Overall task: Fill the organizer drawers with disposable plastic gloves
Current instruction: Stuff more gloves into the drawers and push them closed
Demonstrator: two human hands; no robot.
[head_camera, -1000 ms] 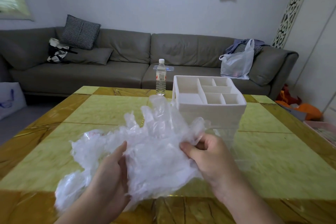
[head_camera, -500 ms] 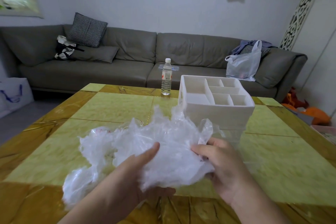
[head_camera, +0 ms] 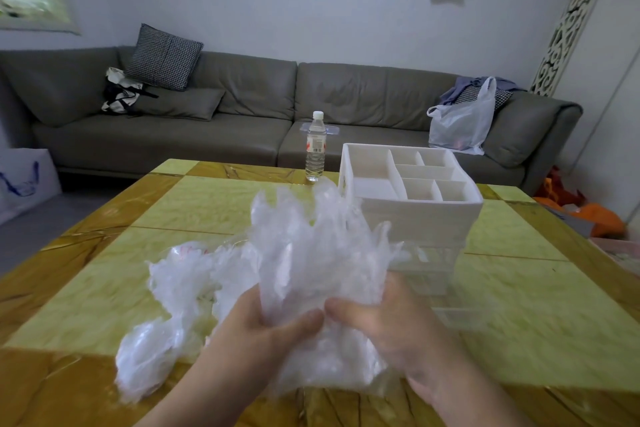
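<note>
Gripping one crumpled wad of gloves (head_camera: 311, 274), both hands meet low centre over the table (head_camera: 214, 204): left hand (head_camera: 256, 333) and right hand (head_camera: 391, 326), fingers curled into the plastic, thumbs nearly touching. Glove count in the wad can't be told, film too bunched. A second clump (head_camera: 162, 315) lies on the table, left of the hands. One white organizer (head_camera: 412, 198) stands just behind the wad; six open top compartments, clear drawers below blurred, maybe one pulled out. One bottle (head_camera: 316, 146) upright at the far edge. One sofa (head_camera: 242, 104) behind with one bag (head_camera: 460, 125).
</note>
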